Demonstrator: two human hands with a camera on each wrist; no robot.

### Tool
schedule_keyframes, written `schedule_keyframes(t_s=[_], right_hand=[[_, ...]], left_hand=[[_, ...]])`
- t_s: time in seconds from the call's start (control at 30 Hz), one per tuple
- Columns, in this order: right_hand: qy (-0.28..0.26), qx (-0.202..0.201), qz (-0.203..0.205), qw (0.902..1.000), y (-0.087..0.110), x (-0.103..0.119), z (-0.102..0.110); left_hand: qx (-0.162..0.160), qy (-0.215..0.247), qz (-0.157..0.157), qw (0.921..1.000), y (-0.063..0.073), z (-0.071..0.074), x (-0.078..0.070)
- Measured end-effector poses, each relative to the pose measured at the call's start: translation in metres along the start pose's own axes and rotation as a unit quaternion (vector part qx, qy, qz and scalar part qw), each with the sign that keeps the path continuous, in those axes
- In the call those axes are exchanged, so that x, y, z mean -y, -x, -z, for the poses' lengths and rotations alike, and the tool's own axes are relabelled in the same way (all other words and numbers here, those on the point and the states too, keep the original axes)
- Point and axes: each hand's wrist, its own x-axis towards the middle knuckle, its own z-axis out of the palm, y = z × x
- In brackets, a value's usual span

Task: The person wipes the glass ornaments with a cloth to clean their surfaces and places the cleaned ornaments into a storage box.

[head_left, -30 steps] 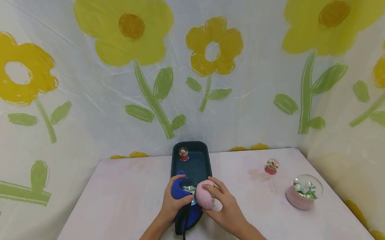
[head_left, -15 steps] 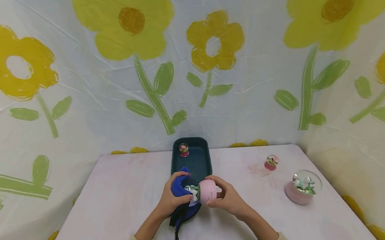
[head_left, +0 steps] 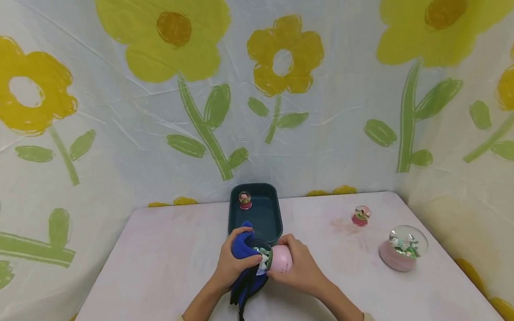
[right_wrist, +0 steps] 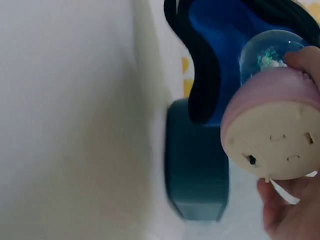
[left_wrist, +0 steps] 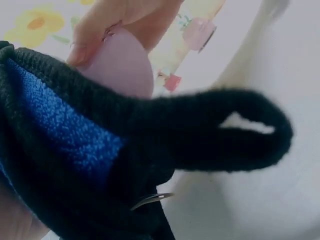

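At the pale table [head_left: 171,260], gripping with the left hand [head_left: 228,268] a blue fabric pouch with black edging [head_left: 242,249], just before a dark teal rectangular tray [head_left: 265,217]. Clasping with the right hand [head_left: 303,266] a clear-domed, pink-based snow globe [head_left: 281,258], tipped sideways with dome at the pouch's mouth. Farther right: small clear red-based globe [head_left: 361,216], then larger clear pink-based globe [head_left: 403,248].

There are two big snow globes [head_left: 282,259] [head_left: 397,258] and two small snow globes [head_left: 245,200] [head_left: 361,216], making four. There is one tray [head_left: 263,215], one blue cloth [head_left: 241,249] and one table [head_left: 179,250]. One left hand [head_left: 231,266] and one right hand [head_left: 303,267] make two.
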Motion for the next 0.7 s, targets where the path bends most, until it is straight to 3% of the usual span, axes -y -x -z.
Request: schedule_keyframes(t_s=[0.13, 0.27, 0.5, 0.7], right_hand=[[0.13, -0.006, 0.056, 0.99, -0.006, 0.0, 0.003], [0.187, 0.017, 0.101, 0.9771, -0.007, -0.002, 0.003], [0.171, 0.033, 0.159, 0.9718, -0.009, -0.003, -0.002], [0.123, 0.013, 0.141, 0.9823, -0.009, -0.004, 0.0]], left_hand=[[0.007, -0.008, 0.006, 0.9999, -0.003, -0.002, -0.002], [0.023, -0.033, 0.008, 0.9992, -0.002, -0.005, 0.0], [0.039, 0.002, 0.026, 0.9989, -0.004, -0.001, 0.006], [0.042, 0.015, 0.021, 0.9988, -0.008, 0.005, 0.012]])
